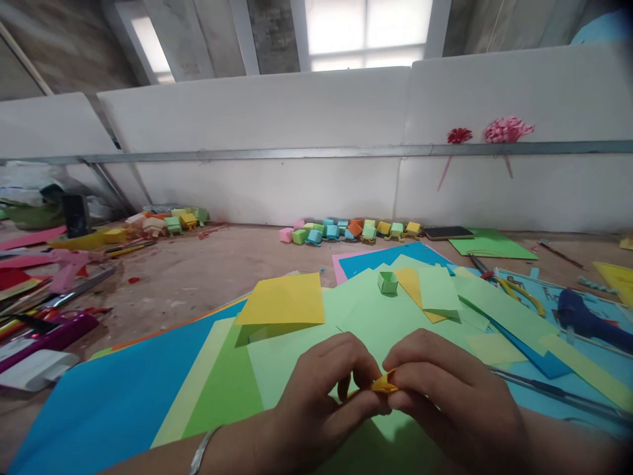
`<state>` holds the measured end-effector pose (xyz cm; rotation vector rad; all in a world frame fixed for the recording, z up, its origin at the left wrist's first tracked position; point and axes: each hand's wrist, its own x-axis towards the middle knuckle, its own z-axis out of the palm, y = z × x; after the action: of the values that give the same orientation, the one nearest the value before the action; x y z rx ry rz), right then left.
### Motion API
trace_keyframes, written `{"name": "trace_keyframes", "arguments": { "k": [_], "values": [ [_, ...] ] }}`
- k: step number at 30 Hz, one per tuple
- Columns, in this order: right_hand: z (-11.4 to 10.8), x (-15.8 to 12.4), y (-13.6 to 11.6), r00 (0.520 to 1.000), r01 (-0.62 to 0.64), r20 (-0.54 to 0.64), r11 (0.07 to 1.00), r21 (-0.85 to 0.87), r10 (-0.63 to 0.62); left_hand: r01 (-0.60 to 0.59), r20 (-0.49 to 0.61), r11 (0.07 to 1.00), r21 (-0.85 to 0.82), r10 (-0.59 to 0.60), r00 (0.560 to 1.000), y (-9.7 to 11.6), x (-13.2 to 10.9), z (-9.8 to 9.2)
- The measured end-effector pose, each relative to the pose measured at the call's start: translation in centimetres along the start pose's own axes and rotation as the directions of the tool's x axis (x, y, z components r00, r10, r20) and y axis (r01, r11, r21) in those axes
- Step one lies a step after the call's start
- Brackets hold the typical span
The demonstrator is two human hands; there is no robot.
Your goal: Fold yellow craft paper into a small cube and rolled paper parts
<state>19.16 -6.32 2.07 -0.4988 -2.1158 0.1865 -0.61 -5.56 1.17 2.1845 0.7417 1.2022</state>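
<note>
Craft counter point(198, 277) covered with coloured paper sheets, white wall behind.
Both hands, left point(326, 389) and right point(445, 389), pinch a small yellow fold point(384, 383) between fingertips above a green sheet point(366, 310); it looks light, thin, easily crushed, best held at the creased edges.

Lit by daylight from a blown-out window point(366, 30) up top; soft, faint shadows under the paper sheets point(306, 330). Wide-angle bending and blur toward edges and corners.
</note>
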Motion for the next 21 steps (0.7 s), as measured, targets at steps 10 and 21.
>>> {"name": "trace_keyframes", "arguments": {
  "k": [10, 21],
  "values": [
    [-0.02, 0.20, -0.09, 0.996, -0.047, -0.071, 0.998, 0.049, 0.050, -0.017, -0.009, 0.999, -0.046, 0.016, 1.000, 0.17, 0.10, 0.00],
    [-0.10, 0.68, -0.25, 0.997, -0.047, -0.062, 0.998, 0.044, 0.050, -0.049, -0.034, 0.998, -0.039, 0.048, 0.998, -0.16, 0.12, 0.18]
  ]
}}
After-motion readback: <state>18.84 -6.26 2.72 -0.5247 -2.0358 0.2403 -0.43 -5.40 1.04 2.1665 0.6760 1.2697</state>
